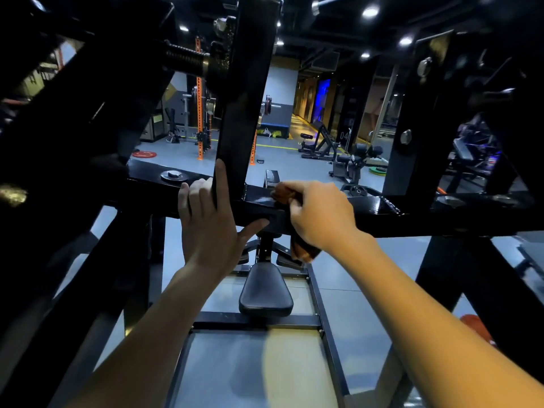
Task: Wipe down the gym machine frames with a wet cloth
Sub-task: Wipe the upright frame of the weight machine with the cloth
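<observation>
Wiping step under way: right hand (pixel 319 214) grips brown cloth (pixel 287 192) on black horizontal crossbar (pixel 379 206), left hand (pixel 210 228) braces open-fingered against upright post (pixel 245 113); next move likely sweeps rightward along crossbar.

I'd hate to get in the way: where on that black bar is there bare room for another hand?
The crossbar is bare right of the right hand, up to the dark upright. A shorter patch lies left of the left hand, around the bolt. The middle is crowded: both hands, cloth and centre post.
</observation>
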Demonstrator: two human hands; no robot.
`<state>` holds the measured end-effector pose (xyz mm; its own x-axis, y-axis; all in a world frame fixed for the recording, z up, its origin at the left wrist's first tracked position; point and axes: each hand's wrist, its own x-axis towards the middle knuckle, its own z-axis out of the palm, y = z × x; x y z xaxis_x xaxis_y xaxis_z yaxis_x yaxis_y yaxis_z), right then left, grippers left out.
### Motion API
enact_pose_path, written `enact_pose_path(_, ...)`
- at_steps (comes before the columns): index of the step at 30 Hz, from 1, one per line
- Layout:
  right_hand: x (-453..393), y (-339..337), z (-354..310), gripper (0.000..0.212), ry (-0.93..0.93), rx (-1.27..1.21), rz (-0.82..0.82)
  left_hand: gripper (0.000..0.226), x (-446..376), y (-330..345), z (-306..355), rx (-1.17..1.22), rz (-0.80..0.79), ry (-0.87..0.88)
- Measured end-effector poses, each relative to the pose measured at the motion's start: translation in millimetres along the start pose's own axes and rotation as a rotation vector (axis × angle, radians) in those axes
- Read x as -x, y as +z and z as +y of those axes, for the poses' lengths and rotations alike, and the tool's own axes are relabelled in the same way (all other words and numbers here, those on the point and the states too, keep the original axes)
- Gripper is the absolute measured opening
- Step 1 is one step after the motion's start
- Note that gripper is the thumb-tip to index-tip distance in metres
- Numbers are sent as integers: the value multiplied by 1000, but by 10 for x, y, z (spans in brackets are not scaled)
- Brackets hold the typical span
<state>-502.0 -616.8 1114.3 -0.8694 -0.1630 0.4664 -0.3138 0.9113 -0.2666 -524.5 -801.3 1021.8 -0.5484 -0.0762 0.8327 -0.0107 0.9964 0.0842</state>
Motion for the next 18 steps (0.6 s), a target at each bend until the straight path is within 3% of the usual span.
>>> enact_pose_path(2,170,-90,95,43,-43,91,11,117,-3,8,-3,-11,6,13)
enact_pose_path(5,155,-180,294,42,60,194,3,117,1,20,11,-14,28,-2)
enact_pose_path(9,-159,-29,75,34,101,87,-29,118,-3,9,12,-8,12,6)
enact_pose_path(12,-110,17,-78,40,-29,-16,-48,116,-10,2,-37,47,0,35)
enact_pose_path(15,91,-122,108,47,-73,70,-67,115,-11,1,-51,67,1,58)
enact_pose_path(18,-4,-178,288,43,21,171,-59,115,-4,-10,-30,45,-4,30)
